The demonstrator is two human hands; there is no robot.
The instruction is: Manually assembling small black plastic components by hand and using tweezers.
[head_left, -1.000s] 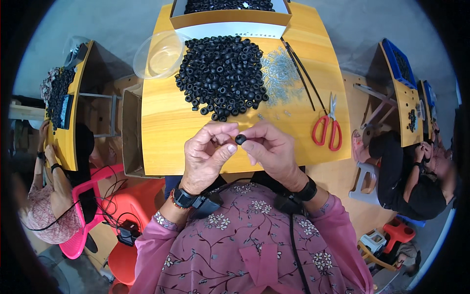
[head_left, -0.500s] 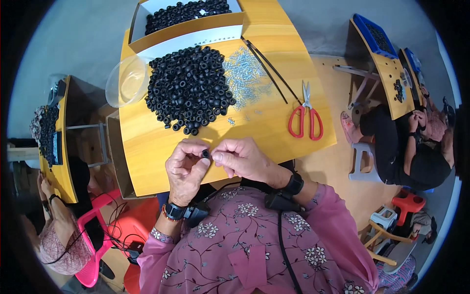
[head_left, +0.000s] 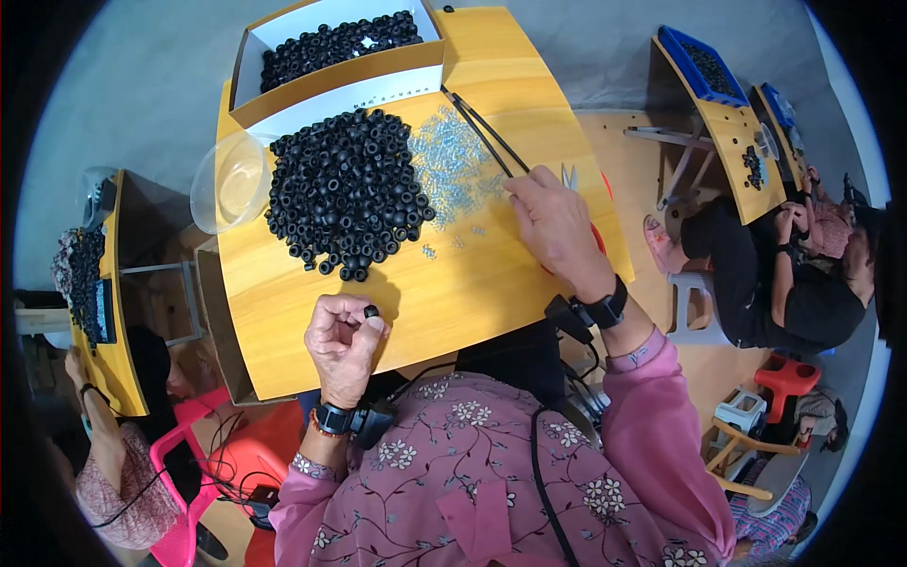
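Note:
My left hand (head_left: pixel 342 345) is closed at the table's near edge, pinching a small black hollow cap (head_left: pixel 371 312) between thumb and fingertip. My right hand (head_left: pixel 559 231) reaches over the right side of the table. It lies over the near ends of two thin black sticks (head_left: pixel 487 132) and partly covers the red-handled scissors (head_left: pixel 570 177). Its fingers curl downward, and whether they grip a stick is hidden. Ahead of my left hand is a heap of black caps (head_left: pixel 345 189). Small silvery metal pieces (head_left: pixel 449 161) lie scattered beside the heap.
A white-lined cardboard box (head_left: pixel 340 90) of black caps stands at the table's far edge. A clear plastic bowl (head_left: pixel 230 184) sits left of the heap. Other people work at tables (head_left: pixel 132 321) to the left and right. A pink chair (head_left: pixel 179 510) stands at lower left.
My right hand has left my left hand and moved forward and right, over the stick ends and scissors. My left hand keeps the black cap. The view has shifted slightly.

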